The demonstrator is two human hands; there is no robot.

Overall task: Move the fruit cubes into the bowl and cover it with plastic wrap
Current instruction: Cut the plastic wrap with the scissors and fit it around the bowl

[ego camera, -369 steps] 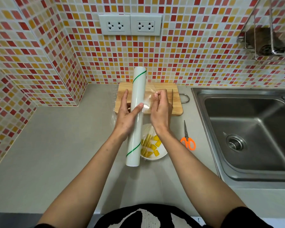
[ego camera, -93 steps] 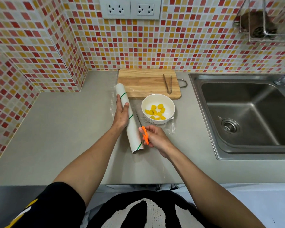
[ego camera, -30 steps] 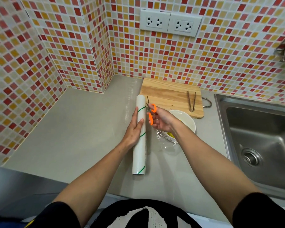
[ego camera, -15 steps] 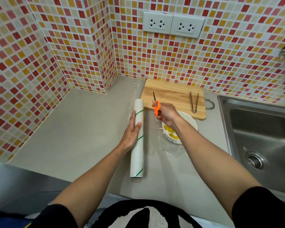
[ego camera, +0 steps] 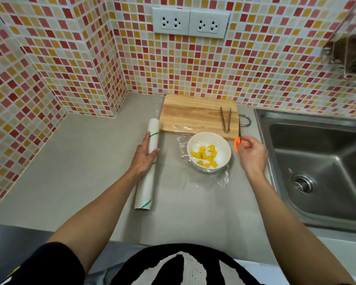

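A white bowl (ego camera: pixel 224 145) with several yellow fruit cubes (ego camera: pixel 206 156) stands on the grey counter, just in front of the wooden cutting board (ego camera: pixel 193 114). A cut sheet of clear plastic wrap (ego camera: pixel 221 178) lies loosely over and around the bowl. The plastic wrap roll (ego camera: pixel 147 182) lies on the counter left of the bowl, and my left hand (ego camera: pixel 144 157) rests flat on it. My right hand (ego camera: pixel 252 154) is right of the bowl, holding orange-handled scissors (ego camera: pixel 237 144) with the blades pointing away, beside the board's right edge.
Metal tongs (ego camera: pixel 225 120) lie on the right part of the cutting board. A steel sink (ego camera: pixel 321 161) sits to the right. Tiled walls close off the back and left. A wire rack (ego camera: pixel 349 56) hangs on the wall at upper right.
My right hand has carried the scissors from the roll's far end across to the right side of the bowl. The wrap sheet now lies separate from the roll. My left hand stays on the roll.
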